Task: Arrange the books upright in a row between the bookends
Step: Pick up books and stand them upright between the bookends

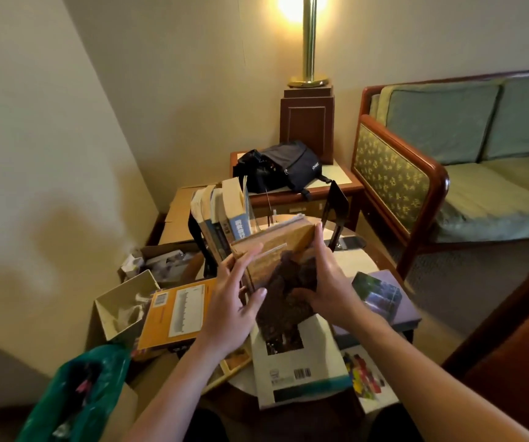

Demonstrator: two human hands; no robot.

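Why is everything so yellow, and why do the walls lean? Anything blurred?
Head view: the lit lamp flares to white glare at the top and tints the room warm; the wide lens bends the wall edges and sofa rail; the green bag at the lower edge is smeared, while the held book looks slightly soft.

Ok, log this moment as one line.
left hand: grips brown book | right hand: grips same book | row of books: standing, behind it | black bookend: right of row, gap between
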